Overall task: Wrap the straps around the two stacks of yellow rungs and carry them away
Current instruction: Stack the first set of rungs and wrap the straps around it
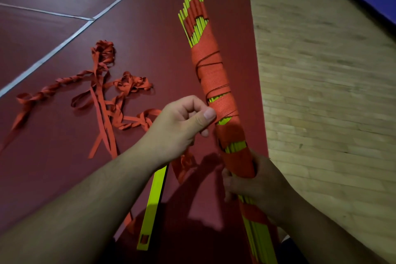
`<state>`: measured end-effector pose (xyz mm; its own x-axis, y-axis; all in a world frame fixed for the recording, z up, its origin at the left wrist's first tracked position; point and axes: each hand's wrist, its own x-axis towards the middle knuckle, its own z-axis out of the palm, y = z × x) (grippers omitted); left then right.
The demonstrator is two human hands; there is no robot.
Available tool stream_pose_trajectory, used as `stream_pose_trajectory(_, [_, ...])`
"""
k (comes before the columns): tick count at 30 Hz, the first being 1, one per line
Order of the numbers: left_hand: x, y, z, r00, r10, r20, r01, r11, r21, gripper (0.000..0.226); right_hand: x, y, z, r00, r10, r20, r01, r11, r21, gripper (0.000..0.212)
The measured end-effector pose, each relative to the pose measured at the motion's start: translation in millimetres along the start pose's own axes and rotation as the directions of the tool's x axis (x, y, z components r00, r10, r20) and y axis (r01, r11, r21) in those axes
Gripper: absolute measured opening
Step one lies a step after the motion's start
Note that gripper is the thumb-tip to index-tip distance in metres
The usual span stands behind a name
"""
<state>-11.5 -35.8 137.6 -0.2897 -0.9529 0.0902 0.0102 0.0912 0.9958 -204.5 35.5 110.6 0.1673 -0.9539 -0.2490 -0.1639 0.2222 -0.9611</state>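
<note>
Head view:
- Right hand (257,180) grips the bundle of rungs (216,83) round its lower part, fingers wrapped around it.
- The bundle is held up off the floor, tilted, with its top end fanned out. Red strap (210,70) is wound round most of its length, and yellow shows in the gaps.
- Left hand (184,122) is curled, thumb on forefinger, pinching the thin dark thread (209,59) at the bundle's left edge.
- Second stack (153,206) lies flat on the red mat (150,28), under the left forearm.
- Loose strap (107,92) lies tangled on the mat to the left.
- Wood floor (321,92) is on the right.
</note>
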Motion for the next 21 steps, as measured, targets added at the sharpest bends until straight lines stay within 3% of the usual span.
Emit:
stream_pose_trajectory(4, [1,-3,-1,0.99,0.142,-0.024,-0.135,0.974,0.183,0.023,3,1,-5,1.0,0.013,-0.014,-0.013,1.0,0.001,0.026])
stream_pose_trajectory(6, [0,-7,1,0.993,0.121,0.005,-0.119,0.966,0.228,0.029,5,1,-8,1.0,0.006,-0.031,-0.007,0.999,-0.036,0.025])
stream_pose_trajectory(9, [-1,-11,1,0.998,0.049,0.038,-0.055,0.982,0.179,0.028,7,1,-10,0.999,0.009,-0.039,-0.009,1.0,-0.011,0.027])
stream_pose_trajectory(13, [2,-7,2,0.991,0.12,0.058,-0.128,0.978,0.165,0.011,7,-4,-11,0.998,0.033,-0.044,-0.027,0.99,0.14,0.036])
stream_pose_trajectory(18, [5,-10,-3,0.991,0.134,0.014,-0.131,0.939,0.319,0.036,4,-4,-12,0.999,0.024,-0.038,-0.019,0.991,0.132,0.038])
stream_pose_trajectory(21, [4,-11,-3,0.997,0.074,0.02,-0.076,0.976,0.205,0.03,4,-5,-13,1.0,0.023,-0.019,-0.02,0.991,0.132,0.04])
